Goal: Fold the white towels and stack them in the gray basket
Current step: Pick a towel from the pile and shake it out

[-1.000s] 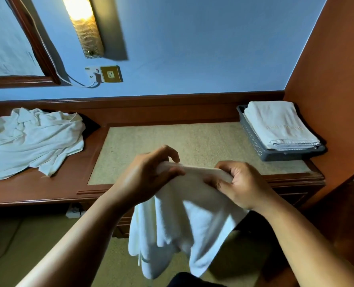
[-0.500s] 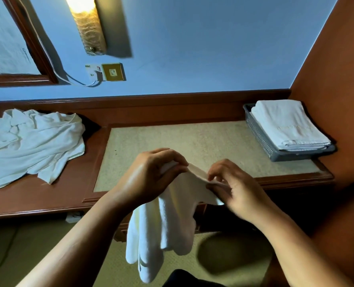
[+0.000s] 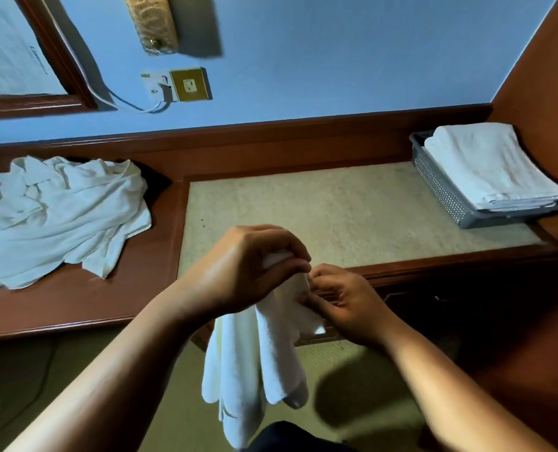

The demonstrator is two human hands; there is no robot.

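A white towel [image 3: 255, 363] hangs in long folds in front of the desk's front edge. My left hand [image 3: 248, 272] grips its bunched top edge. My right hand [image 3: 343, 301] pinches the same edge right beside it, the fingers of both hands almost touching. At the desk's far right stands the gray basket [image 3: 440, 190] with a stack of folded white towels [image 3: 489, 164] in it. A crumpled pile of white towels [image 3: 56, 216] lies on the left part of the desk.
The wooden desk has a beige inset top [image 3: 320, 210] between the pile and the basket. A wood panel wall [image 3: 551, 76] rises right behind the basket. A wall socket with a white cable [image 3: 180, 86] sits above the desk.
My hands have come together along the towel's top edge, from well apart to almost touching. The towel now hangs narrower and longer. The view has tilted downward.
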